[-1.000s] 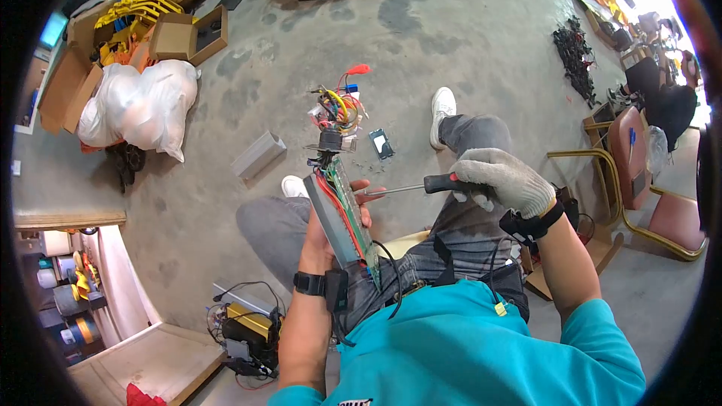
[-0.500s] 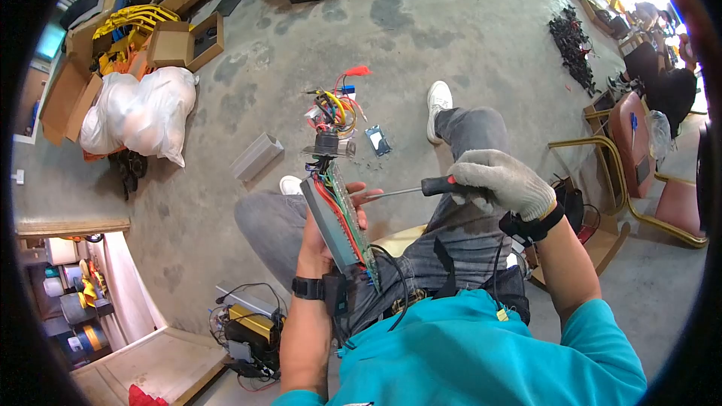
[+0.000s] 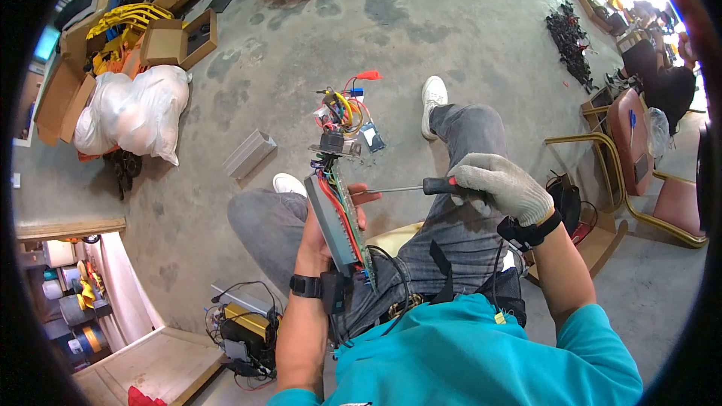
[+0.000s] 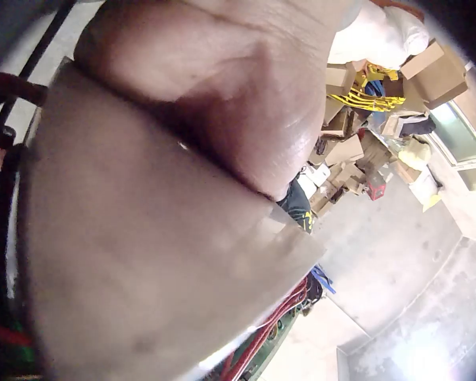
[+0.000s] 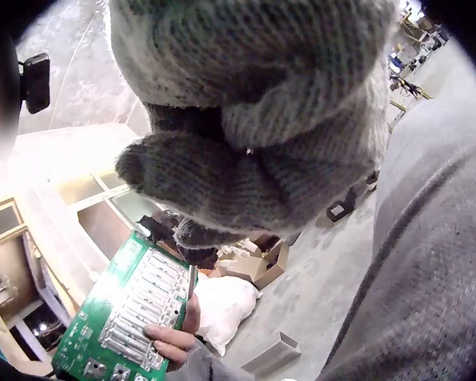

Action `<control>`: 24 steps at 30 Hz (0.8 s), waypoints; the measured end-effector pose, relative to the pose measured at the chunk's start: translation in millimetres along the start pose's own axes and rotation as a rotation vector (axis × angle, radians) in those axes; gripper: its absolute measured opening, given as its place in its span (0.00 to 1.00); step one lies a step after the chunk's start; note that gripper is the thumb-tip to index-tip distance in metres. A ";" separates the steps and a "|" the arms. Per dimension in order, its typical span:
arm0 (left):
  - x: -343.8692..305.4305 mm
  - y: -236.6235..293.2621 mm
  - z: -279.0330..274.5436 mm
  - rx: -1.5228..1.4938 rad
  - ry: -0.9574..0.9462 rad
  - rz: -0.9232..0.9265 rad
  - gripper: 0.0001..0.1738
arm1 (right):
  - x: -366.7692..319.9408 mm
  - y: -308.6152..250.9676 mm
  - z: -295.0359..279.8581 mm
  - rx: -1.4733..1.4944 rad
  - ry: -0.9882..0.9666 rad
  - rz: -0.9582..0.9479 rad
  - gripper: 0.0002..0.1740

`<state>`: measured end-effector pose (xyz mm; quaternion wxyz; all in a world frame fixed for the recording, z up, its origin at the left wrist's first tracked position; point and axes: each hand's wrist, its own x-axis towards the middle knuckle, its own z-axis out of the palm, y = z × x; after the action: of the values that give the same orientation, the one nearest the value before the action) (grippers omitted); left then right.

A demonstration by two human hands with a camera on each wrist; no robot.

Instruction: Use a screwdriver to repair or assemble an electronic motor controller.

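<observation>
My bare left hand (image 3: 359,199) holds a grey metal housing (image 3: 329,218) from beneath, with a green circuit board (image 5: 131,309) and red wires along its open side. Its fingers curl round to the board's face in the right wrist view. From the far end of the housing comes a bundle of coloured wires (image 3: 338,113) with a black connector part (image 3: 331,141). My gloved right hand (image 3: 508,184) grips a screwdriver (image 3: 436,186) by its black and red handle. The shaft points left, its end close to the left fingertips beside the board.
A grey rectangular metal tube (image 3: 250,155) and a small dark device (image 3: 371,137) lie on the floor ahead. White plastic bags (image 3: 139,113) and open cartons (image 3: 179,41) stand at the left. A chair (image 3: 628,146) is at the right; wired electronics (image 3: 244,327) sit at lower left.
Both hands keep their holds with little movement. The floor has slid slightly left in view, and the wire bundle now overlaps the edge of the small dark device.
</observation>
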<state>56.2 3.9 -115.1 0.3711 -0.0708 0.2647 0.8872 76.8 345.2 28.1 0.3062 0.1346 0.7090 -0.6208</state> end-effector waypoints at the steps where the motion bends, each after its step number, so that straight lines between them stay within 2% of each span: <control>1: -0.3 0.3 -0.4 0.000 -0.001 -0.001 0.36 | -0.2 0.7 -0.6 -0.010 -0.003 -0.006 0.21; 7: 1.9 -0.8 -0.4 0.006 0.057 -0.012 0.37 | -0.7 0.4 3.8 0.024 0.034 0.005 0.18; 9: 5.1 -3.3 -1.8 0.065 0.106 -0.001 0.57 | -4.7 -4.4 8.0 -0.031 0.067 -0.017 0.17; 10: 4.4 -3.3 -2.7 0.063 0.106 0.002 0.57 | -6.1 -6.5 10.5 -0.082 0.099 -0.040 0.17; 12: 2.7 -1.7 -0.8 -0.001 0.026 0.025 0.40 | -7.2 -6.9 15.5 -0.162 0.125 -0.089 0.17; 17: 5.1 -3.2 -2.6 -0.036 0.042 0.030 0.43 | -11.4 -12.9 24.4 -0.300 0.183 -0.141 0.18; 19: 6.0 -3.2 -3.7 -0.043 0.045 0.029 0.44 | -12.2 -9.5 29.9 -0.408 0.234 -0.334 0.17; 20: 6.7 -3.0 -2.6 -0.040 0.089 0.020 0.47 | -11.1 -6.7 32.9 -0.409 0.234 -0.335 0.17; 22: 8.0 -2.8 -0.7 -0.037 0.131 0.013 0.50 | -8.6 -1.9 39.5 -0.488 0.276 -0.546 0.17; 24: 8.6 -4.1 0.0 -0.039 0.230 0.002 0.57 | -9.2 -4.3 44.9 -0.537 0.273 -0.571 0.17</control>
<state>52.9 11.7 -119.6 0.3361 -0.1790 0.2881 0.8786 93.5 302.9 35.3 0.0494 -0.0709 0.8886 -0.4504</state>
